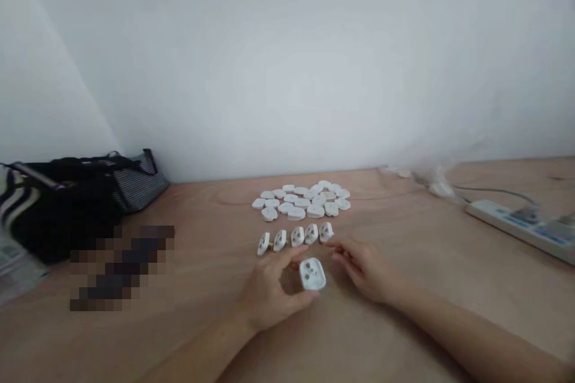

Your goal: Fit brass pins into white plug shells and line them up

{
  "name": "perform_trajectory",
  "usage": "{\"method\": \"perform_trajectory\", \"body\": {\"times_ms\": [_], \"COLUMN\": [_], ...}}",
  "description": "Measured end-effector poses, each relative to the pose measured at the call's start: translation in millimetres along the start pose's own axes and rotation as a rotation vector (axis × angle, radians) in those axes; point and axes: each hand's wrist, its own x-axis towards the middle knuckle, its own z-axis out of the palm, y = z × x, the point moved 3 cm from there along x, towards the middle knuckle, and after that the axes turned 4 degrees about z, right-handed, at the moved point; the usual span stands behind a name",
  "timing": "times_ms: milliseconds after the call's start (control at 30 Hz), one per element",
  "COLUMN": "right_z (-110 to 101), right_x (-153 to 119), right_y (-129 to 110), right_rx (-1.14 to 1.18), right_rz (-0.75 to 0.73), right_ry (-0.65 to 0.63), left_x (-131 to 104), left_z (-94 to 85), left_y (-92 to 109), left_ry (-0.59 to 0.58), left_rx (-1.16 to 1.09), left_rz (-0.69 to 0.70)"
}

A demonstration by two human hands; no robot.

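My left hand [274,293] is closed on a white plug base [312,274], gripping it between thumb and fingers just above the table. The hollow inner side of this plug base faces me and shows small brass-coloured spots. To its right, my right hand [366,266] rests low with fingers loosely bent and slightly apart, nothing visible in them. Its index fingertip is close to the rightmost plug base [326,232] of a row; I cannot tell whether they touch. Several plug bases [297,236] stand on edge in that row, some with brass pins showing.
Several white plug covers [296,213] lie grouped behind the row on the wooden table [202,263]. A black bag [67,203] and a pixelated dark object [123,269] are at left. On the right are a white power strip [521,227] and clear plastic [440,182]. A wall stands behind.
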Motion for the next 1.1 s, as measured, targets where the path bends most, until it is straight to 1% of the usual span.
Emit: {"method": "perform_trajectory", "body": {"times_ms": [67, 133, 267, 367, 433, 600, 733, 800, 967, 1100], "right_z": [-5.4, -7.3, -2.7, 2.3, 4.1, 7.7, 9.5, 8.6, 1.4, 1.0], "right_x": [-0.6, -0.9, -1.4, -2.3, -3.0, -3.7, -4.1, -4.3, -4.1, -3.4], "right_y": [-0.6, -1.0, 0.5, -0.5, -1.5, -5.8, -6.4, -7.5, -14.0, -19.2], "right_rx": [0.015, 0.053, 0.249, 0.371, 0.419, 0.496, 0.606, 0.574, 0.297, 0.214], "right_rz": [-0.026, -0.005, 0.169, 0.228, 0.235, 0.199, 0.248, 0.226, 0.063, -0.035], "right_ry": [0.027, 0.052, 0.075, 0.075, 0.088, 0.051, 0.018, 0.006, 0.065, 0.043], "left_x": [-0.5, -0.6, -0.4, -0.1, 0.0, -0.5, -0.5, -0.2, 0.4, -0.1], "left_z": [2.2, 4.7, 8.7, 9.5, 9.4, 9.2, 8.7, 8.0, 6.7, 7.5], "left_y": [1.0, 1.2, 0.0, -1.2, -1.7, -1.8, -1.6, -1.4, -0.7, -0.6], "left_ry": [-0.017, -0.030, -0.046, -0.038, -0.028, -0.019, 0.000, 0.015, 0.051, 0.046], "left_rx": [0.000, -0.012, -0.028, -0.041, -0.056, -0.040, -0.023, -0.011, -0.005, 0.000], "left_rz": [0.010, 0.020, 0.016, 0.002, -0.002, -0.003, -0.005, -0.010, -0.017, 0.000]}}
